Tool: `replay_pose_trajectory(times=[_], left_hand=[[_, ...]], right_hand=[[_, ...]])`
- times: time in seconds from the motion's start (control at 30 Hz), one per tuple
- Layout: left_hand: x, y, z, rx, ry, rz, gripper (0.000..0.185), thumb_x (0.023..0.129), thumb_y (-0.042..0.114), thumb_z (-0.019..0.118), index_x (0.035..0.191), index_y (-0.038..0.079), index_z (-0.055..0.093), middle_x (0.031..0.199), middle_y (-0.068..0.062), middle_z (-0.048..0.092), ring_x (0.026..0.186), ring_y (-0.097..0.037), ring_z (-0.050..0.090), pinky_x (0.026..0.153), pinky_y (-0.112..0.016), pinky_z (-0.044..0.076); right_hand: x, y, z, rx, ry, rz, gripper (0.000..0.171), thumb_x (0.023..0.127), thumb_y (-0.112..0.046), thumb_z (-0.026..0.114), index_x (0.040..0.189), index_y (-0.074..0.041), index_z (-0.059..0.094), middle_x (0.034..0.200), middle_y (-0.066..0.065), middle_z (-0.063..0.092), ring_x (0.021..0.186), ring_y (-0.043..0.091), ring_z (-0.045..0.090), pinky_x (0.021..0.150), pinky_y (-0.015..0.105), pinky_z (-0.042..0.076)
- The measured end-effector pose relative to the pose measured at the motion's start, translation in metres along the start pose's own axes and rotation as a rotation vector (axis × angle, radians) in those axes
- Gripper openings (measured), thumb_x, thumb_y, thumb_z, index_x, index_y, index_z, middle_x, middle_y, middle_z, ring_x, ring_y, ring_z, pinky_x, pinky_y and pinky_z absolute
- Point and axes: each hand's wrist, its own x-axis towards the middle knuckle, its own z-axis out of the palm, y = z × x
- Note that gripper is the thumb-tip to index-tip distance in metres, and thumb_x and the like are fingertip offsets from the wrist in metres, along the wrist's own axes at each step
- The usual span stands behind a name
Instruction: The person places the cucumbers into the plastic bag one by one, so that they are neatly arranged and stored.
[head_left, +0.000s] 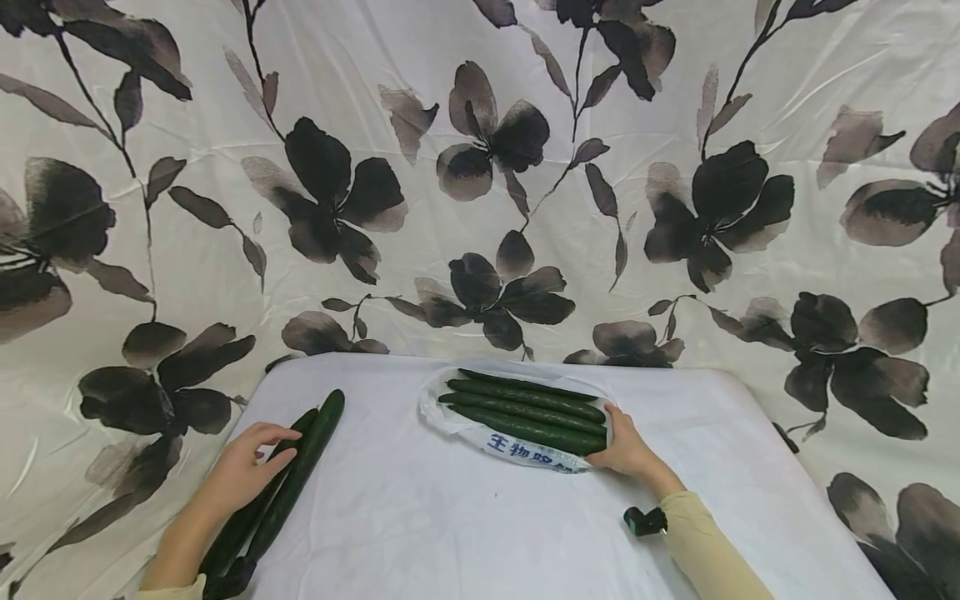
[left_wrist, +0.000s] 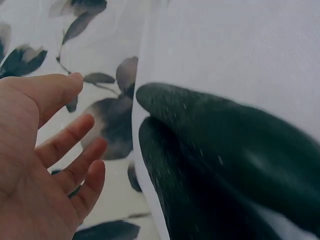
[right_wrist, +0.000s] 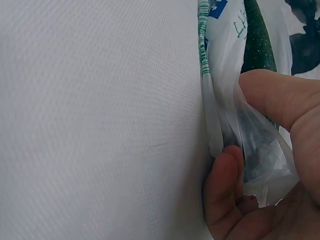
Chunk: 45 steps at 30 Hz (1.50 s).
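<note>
Two cucumbers (head_left: 302,475) at the left, four cucumbers (head_left: 528,413) at the right, on one table (head_left: 465,533).
The two lie side by side and touch each other; the left hand (head_left: 249,468) is just beside them, on their left side. Well apart, to the right of this pair, the bag (head_left: 531,456) lies near the far edge, and the four lie in it, one behind another. At its right end is the right hand (head_left: 627,446). Behind the table is the hanging cloth (head_left: 360,67).
</note>
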Motion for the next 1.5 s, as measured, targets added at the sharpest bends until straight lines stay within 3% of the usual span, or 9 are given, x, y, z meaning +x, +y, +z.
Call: replay_pose_trajectory(times=[0.13,0.5,0.73,0.93,1.1,1.23,1.43,1.5], left_hand=[[-0.01,-0.006,-0.006,0.008,0.008,-0.035,0.024,0.087,0.008,0.073,0.111,0.005,0.069,0.111,-0.013,0.061,0.098,-0.032,0.055,0.072,-0.043,0.046],[-0.033,-0.024,-0.016,-0.017,-0.038,-0.153,0.036,0.088,0.016,0.073,0.12,0.002,0.064,0.118,-0.022,0.058,0.1,-0.044,0.059,0.076,-0.055,0.051],[-0.045,-0.028,-0.018,-0.061,-0.167,-0.264,0.053,0.084,0.024,0.078,0.127,-0.001,0.06,0.119,-0.03,0.057,0.093,-0.04,0.063,0.071,-0.048,0.055],[-0.05,-0.034,-0.014,-0.093,-0.216,-0.221,0.061,0.075,0.013,0.084,0.13,-0.001,0.059,0.123,-0.031,0.056,0.088,-0.029,0.064,0.064,-0.035,0.054],[-0.052,-0.036,-0.014,-0.168,-0.285,-0.29,0.055,0.084,0.011,0.075,0.134,-0.002,0.056,0.129,-0.033,0.052,0.084,-0.023,0.063,0.063,-0.031,0.05],[-0.05,-0.031,-0.015,-0.208,-0.317,-0.322,0.047,0.089,0.014,0.071,0.131,-0.002,0.058,0.129,-0.032,0.053,0.093,-0.029,0.062,0.069,-0.036,0.052],[-0.043,-0.015,-0.013,-0.133,-0.217,-0.228,0.026,0.091,0.021,0.07,0.112,0.007,0.069,0.132,-0.025,0.05,0.111,-0.037,0.052,0.072,-0.034,0.049],[-0.041,-0.008,-0.012,-0.155,-0.187,-0.199,0.019,0.092,0.021,0.069,0.106,0.008,0.072,0.136,-0.026,0.045,0.101,-0.031,0.056,0.069,-0.03,0.049]], right_hand=[[0.0,0.001,0.0,-0.004,-0.006,0.011,0.11,0.07,-0.018,0.086,0.149,0.007,0.014,0.143,0.035,0.026,0.131,0.049,0.032,0.105,0.062,0.027],[0.003,-0.001,-0.004,-0.016,-0.013,0.001,0.11,0.07,-0.02,0.085,0.149,0.007,0.013,0.142,0.036,0.024,0.131,0.051,0.031,0.105,0.063,0.028],[0.003,0.0,-0.002,-0.01,-0.015,-0.003,0.11,0.07,-0.021,0.085,0.149,0.007,0.014,0.142,0.036,0.025,0.13,0.049,0.032,0.104,0.063,0.029],[0.003,-0.001,-0.001,0.001,-0.016,0.009,0.109,0.071,-0.02,0.084,0.15,0.006,0.013,0.143,0.035,0.024,0.131,0.05,0.031,0.105,0.063,0.027],[0.003,0.0,0.0,0.003,-0.021,0.011,0.109,0.071,-0.02,0.084,0.15,0.005,0.014,0.143,0.036,0.023,0.132,0.05,0.03,0.105,0.063,0.028],[0.003,0.001,0.001,-0.006,-0.019,0.002,0.109,0.071,-0.021,0.085,0.15,0.005,0.014,0.143,0.036,0.024,0.132,0.051,0.03,0.105,0.062,0.028],[0.002,0.001,0.0,-0.018,-0.015,0.001,0.108,0.07,-0.02,0.084,0.149,0.006,0.014,0.143,0.035,0.025,0.131,0.05,0.031,0.104,0.062,0.029],[0.002,0.0,0.0,-0.021,-0.017,-0.002,0.108,0.071,-0.02,0.084,0.149,0.006,0.014,0.143,0.035,0.025,0.131,0.05,0.031,0.104,0.062,0.03]])
